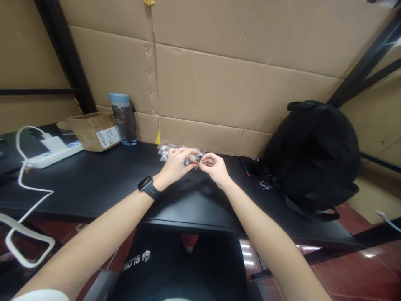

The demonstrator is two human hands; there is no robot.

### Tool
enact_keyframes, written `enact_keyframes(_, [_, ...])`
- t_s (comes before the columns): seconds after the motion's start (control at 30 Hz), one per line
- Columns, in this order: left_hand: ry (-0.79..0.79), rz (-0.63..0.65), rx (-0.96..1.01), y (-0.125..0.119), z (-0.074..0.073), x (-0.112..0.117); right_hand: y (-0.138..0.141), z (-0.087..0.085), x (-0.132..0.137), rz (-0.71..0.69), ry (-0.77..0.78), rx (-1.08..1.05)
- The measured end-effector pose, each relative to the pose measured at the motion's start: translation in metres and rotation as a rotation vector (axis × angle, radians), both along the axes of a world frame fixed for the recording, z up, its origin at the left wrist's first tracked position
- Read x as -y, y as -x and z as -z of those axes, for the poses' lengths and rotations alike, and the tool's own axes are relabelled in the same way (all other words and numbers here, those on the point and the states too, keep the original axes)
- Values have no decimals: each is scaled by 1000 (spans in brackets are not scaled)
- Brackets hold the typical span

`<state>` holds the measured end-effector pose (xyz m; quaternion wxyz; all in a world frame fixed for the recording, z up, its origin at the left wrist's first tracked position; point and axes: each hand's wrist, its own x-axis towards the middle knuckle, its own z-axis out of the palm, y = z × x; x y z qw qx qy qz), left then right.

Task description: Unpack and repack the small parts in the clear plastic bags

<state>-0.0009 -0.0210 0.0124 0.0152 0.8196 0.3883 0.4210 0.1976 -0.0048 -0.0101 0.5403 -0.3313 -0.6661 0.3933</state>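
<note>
My left hand (179, 164), with a dark smartwatch (145, 182) on its wrist, pinches a small item with a red part (194, 163) between thumb and fingers. It looks like a little clear packet, too small to make out fully. Close beside it, my right hand (216, 168) has its thumb and forefinger pressed together at the item's right edge. What those right fingertips hold is hidden. Just behind my left hand, several small clear plastic packets (164, 153) with red bits lie on the black table (125, 179), partly covered by the fingers.
Cardboard panels (213, 83) wall off the back. To the left stand a water bottle (125, 121), an open cardboard box (90, 131) and a white power strip (52, 155) with its cable. A black backpack (313, 154), a dark flat item (250, 166) and keys (265, 184) lie right.
</note>
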Motion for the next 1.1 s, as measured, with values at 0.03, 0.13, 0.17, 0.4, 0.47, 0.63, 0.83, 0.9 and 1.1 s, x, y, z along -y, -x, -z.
enact_keyframes(0.03, [-8,17,-1,0,1,0,0,-1,0,4,-2,10])
enact_keyframes(0.13, [-18,79,48,-2,2,-1,-1,-4,2,9,-16,45])
enact_keyframes(0.17, [-10,104,76,-1,2,-1,-1,-4,2,5,-24,59])
enact_keyframes(0.4, [164,300,71,6,5,-6,-5,-4,0,-57,-56,130])
enact_keyframes(0.47, [198,313,59,7,7,-8,-5,-4,0,-74,-54,157])
enact_keyframes(0.63, [222,328,11,11,6,-9,-7,-4,0,-121,-62,196])
enact_keyframes(0.83, [242,285,-104,17,1,-7,-11,-7,0,-103,-83,187])
enact_keyframes(0.9, [245,294,-122,18,0,-7,-12,-8,0,-95,-88,203])
enact_keyframes(1.1, [151,204,-127,41,-4,-21,-22,-11,1,-31,-155,464])
